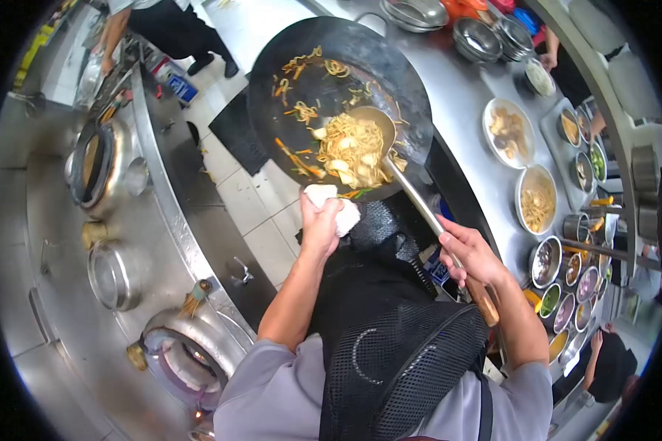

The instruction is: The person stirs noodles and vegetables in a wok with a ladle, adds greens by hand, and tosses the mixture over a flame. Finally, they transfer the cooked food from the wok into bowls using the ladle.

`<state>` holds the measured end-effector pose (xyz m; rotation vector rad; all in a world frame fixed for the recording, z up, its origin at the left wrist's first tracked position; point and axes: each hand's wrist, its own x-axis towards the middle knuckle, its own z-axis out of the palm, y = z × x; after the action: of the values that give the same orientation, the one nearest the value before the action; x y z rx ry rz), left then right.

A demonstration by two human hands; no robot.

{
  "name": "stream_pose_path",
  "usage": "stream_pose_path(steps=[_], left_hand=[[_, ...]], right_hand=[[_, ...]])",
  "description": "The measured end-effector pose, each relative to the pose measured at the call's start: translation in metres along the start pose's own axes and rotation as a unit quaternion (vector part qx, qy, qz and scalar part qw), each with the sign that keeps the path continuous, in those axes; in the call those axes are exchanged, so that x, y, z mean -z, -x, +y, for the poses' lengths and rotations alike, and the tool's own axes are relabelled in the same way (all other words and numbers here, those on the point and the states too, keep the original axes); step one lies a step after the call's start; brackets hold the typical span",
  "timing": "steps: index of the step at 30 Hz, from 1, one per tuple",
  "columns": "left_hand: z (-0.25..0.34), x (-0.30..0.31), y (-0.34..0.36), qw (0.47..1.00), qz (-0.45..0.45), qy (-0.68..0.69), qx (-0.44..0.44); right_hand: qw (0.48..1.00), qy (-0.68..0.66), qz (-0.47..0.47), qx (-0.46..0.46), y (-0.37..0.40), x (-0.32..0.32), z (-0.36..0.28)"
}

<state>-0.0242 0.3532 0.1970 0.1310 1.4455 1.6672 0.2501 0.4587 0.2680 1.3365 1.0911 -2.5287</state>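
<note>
My left hand point(319, 226) is closed around a folded white cloth point(347, 217) at the near rim of a large black wok point(272, 55). In my right hand point(472, 253) is a long-handled ladle point(415, 192) with a wooden grip end. Its round bowl lies inside the wok, heaped with noodles point(354, 140) and pale pieces. More noodle strands and orange carrot strips point(294, 156) cling to the wok's surface around it. The wok is tilted, its inside facing me. Cloth and fingers hide the part of the rim under my left hand.
A steel counter point(467, 158) at right holds white bowls of food point(537, 198), metal bowls point(478, 38) and several small ingredient bowls point(546, 261). At left are stove burners point(184, 360), one with flame below, and a steel pot point(114, 273). Other people point(173, 26) stand farther off.
</note>
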Motion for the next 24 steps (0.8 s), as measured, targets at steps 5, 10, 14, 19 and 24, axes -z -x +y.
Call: stream_pose_path(steps=[5,10,14,19,24], left_hand=[[-0.021,0.024,-0.004,0.996,0.007,-0.073,-0.051],[0.008,-0.005,0.001,0.995,-0.061,-0.074,-0.010],[0.019,-0.036,-0.012,0.996,-0.080,-0.046,-0.014],[0.007,-0.115,-0.030,0.993,-0.104,-0.039,-0.048],[-0.014,-0.164,-0.063,0.987,-0.112,-0.039,-0.107]], right_hand=[[0.972,-0.217,-0.085,-0.019,-0.003,-0.008,0.002],[0.890,-0.416,-0.180,0.056,0.003,-0.015,0.013],[0.902,-0.401,-0.111,0.113,0.022,-0.003,0.013],[0.932,-0.314,0.068,0.169,0.068,0.048,0.003],[0.938,-0.206,0.193,0.203,0.094,0.098,0.009]])
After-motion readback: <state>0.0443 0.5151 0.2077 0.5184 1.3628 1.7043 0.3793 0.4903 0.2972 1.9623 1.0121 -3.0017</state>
